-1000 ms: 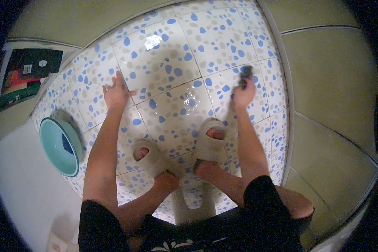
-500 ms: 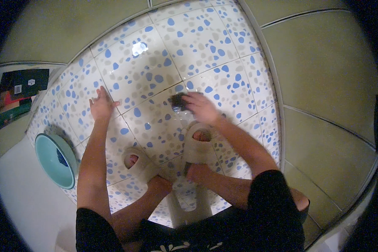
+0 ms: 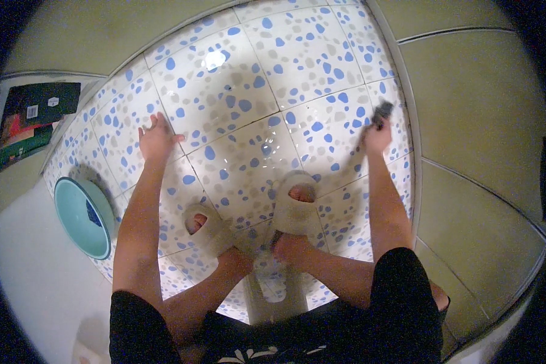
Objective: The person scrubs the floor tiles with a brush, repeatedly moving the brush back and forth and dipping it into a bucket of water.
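My right hand [image 3: 378, 138] is closed round a small dark wad [image 3: 383, 114], like a scrubber or bunched cloth; motion blur hides its exact kind. It is at the right side of the speckled tile floor [image 3: 297, 79], close to the foot of the tiled wall. My left hand [image 3: 157, 144] rests palm down on the tiles at the left, fingers spread, holding nothing. Wet glints and droplets show on the floor between the two hands.
A teal basin [image 3: 82, 221] with something dark blue in it stands at the left. Pale slippers [image 3: 297, 206] are on my feet, with a low stool [image 3: 279, 303] behind them. A black box [image 3: 45, 103] sits in an opening at the left wall; olive tiles [image 3: 479, 109] line the right.
My right hand has swept the dark wad from in front of my right foot over to the right, near the wall. My left hand stays on the floor; the view has shifted slightly.
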Demonstrator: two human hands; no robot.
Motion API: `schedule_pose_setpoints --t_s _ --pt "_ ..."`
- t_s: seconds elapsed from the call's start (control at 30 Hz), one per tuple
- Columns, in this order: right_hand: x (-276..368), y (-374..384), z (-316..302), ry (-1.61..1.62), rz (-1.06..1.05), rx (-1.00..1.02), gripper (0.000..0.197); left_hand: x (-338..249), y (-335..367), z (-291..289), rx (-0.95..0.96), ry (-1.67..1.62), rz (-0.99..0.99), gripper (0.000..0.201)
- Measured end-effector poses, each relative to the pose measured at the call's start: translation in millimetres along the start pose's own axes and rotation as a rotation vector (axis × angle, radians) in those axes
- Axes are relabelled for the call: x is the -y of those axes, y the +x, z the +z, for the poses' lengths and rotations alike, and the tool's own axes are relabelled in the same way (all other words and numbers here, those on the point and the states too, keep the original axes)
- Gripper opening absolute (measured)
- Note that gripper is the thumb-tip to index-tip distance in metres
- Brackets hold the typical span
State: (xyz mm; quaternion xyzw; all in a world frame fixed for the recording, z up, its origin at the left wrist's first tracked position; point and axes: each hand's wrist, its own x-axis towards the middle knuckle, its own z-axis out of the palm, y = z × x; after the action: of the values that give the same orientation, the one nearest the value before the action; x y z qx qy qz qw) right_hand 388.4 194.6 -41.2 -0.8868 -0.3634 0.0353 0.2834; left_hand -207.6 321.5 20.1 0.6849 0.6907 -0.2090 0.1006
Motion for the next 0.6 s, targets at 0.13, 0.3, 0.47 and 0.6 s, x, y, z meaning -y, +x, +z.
schedule_pose_setpoints --t_s 0.13,0.3,0.47,0.6 --pt "141 -81 47 0.296 -0.336 0.311 0.043 -4 -5 -2 0.073 -0.032 -0.042 0.107" --pt "218 -239 85 0.350 -0.511 0.672 0.024 -24 -19 -17 0.148 0.022 -0.054 0.096" --pt "226 -328 44 0.177 -0.841 0.789 0.019 -30 -63 -28 0.105 -0.105 -0.059 0.086" --pt "214 -346 35 0.193 -0.663 0.891 0.021 -57 -113 -50 0.153 -0.175 -0.055 0.083"
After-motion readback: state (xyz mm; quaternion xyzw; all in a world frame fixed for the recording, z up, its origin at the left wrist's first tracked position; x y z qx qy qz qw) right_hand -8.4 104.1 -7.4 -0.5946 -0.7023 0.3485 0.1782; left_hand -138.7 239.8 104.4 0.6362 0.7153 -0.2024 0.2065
